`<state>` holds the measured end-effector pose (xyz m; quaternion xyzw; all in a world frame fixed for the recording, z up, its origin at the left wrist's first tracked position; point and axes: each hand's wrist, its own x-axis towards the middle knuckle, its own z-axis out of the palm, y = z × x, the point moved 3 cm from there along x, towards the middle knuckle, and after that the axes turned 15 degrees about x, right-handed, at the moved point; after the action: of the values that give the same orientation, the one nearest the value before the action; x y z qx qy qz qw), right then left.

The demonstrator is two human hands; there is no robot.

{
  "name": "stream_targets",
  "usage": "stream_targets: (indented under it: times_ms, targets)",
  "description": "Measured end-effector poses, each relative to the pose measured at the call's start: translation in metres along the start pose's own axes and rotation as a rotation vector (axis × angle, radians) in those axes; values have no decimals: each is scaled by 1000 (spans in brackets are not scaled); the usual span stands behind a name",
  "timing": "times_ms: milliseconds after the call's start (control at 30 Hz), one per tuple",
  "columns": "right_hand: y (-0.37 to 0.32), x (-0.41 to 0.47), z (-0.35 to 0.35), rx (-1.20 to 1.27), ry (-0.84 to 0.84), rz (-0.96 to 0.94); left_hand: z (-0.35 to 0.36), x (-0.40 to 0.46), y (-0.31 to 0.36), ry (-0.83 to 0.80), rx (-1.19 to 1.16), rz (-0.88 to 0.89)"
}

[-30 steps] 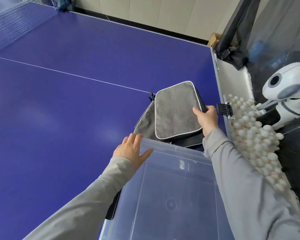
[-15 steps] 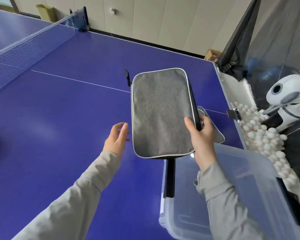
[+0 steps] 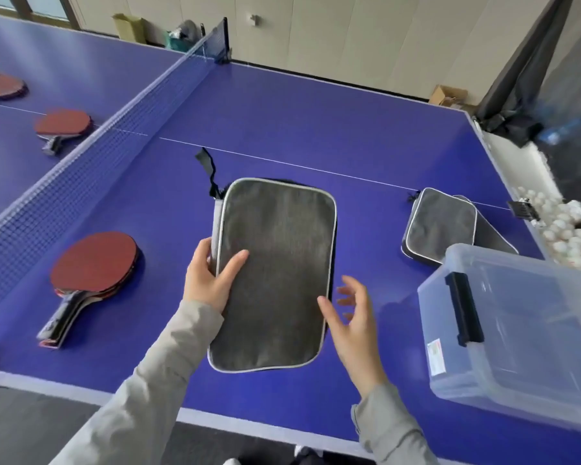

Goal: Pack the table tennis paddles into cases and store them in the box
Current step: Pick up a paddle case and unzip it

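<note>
My left hand [image 3: 212, 280] grasps the grey case [image 3: 272, 273] by its left edge, thumb lying across the top fabric and the other fingers tucked behind, so the case hangs between my two hands above the blue table [image 3: 316, 122]. My right hand [image 3: 353, 317] is released, fingers loosely spread just beside the case's lower right edge; I cannot tell whether the thumb touches it. A black strap [image 3: 208, 171] trails from the case's far left corner. Left of my left hand lies a stack of red paddles [image 3: 93, 266], handles toward me, close to the net [image 3: 81, 176]. Beyond the net lie more red paddles [image 3: 61, 124]. Right of my right hand stands the clear plastic box [image 3: 524, 344] with a black latch, and just beyond it two more grey cases [image 3: 440, 224] lie overlapped on the table.
</note>
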<state>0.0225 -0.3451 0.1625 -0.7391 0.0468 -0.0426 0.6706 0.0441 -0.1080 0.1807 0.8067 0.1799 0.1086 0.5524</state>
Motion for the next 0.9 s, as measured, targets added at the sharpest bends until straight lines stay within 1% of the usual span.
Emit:
stream_targets:
  times_ms: [100, 167, 233, 300, 367, 500, 600, 700, 833, 900]
  targets:
    - [-35, 17, 12, -172, -18, -236, -15, -2, -9, 3, 214, 67]
    - [-68, 34, 27, -236, -82, -384, -17, -5, -9, -26, 309, 113]
    - [-95, 52, 47, -267, -159, -450, -14, -7, -8, -57, 385, 165]
    - [-111, 68, 65, -290, -241, -439, -12, -6, -5, -92, 446, 200]
    - [-116, 81, 76, -326, -320, -381, -11, -2, -3, -128, 502, 224]
    - [-109, 99, 79, -365, -529, -234, -10, 10, -4, -186, 658, 295]
    - [-104, 109, 80, -402, -654, -201, -7, 20, -5, -247, 759, 366]
    - [-99, 117, 81, -381, -668, -186, -4, 28, -7, -254, 822, 426]
    - [-93, 125, 78, -278, -572, -170, -8, 38, -13, -272, 737, 369]
    - [-89, 128, 78, -245, -575, -156, -10, 44, -16, -299, 702, 352]
